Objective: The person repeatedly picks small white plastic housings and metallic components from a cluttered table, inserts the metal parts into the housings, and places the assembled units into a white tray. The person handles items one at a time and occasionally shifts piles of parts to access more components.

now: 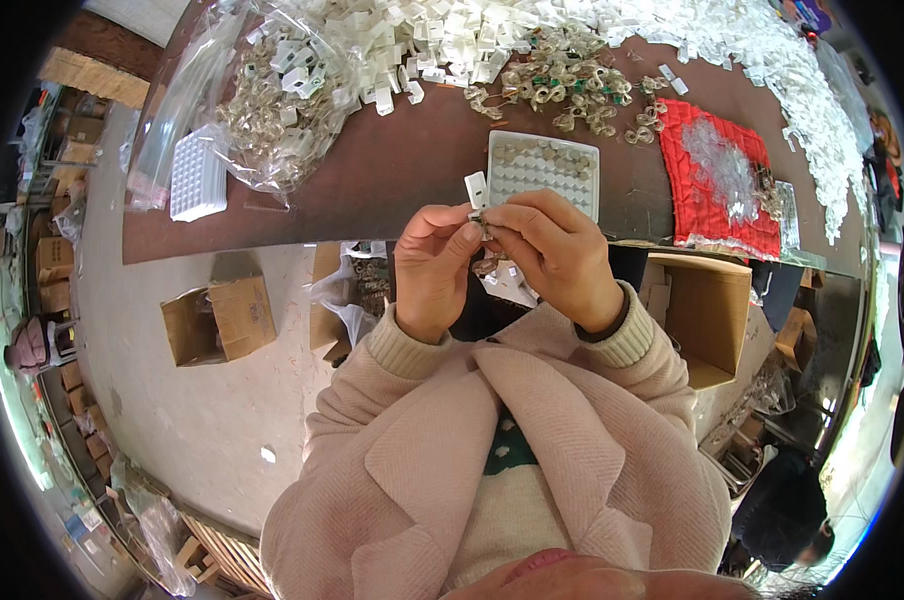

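Note:
Just above the table's front edge my two hands meet at a small white plastic piece [476,188] with a slot in it. My left hand [434,268] pinches it low down between thumb and fingertips. From the other side my right hand [564,250] closes its thumb and fingers at the same spot; a small, shiny, brownish-clear part shows partly there, too hidden to name. Right behind my right hand lies a white tray [594,185] with rows of pockets, its far rows holding small greyish pieces.
White plastic pieces [412,40] cover the table's far side, beside a heap of clear looped parts [562,85]. Left are a filled plastic bag [282,120] and stacked white trays [199,178]. A red cloth [680,190] bears clear bits. Cardboard boxes [244,318] stand below.

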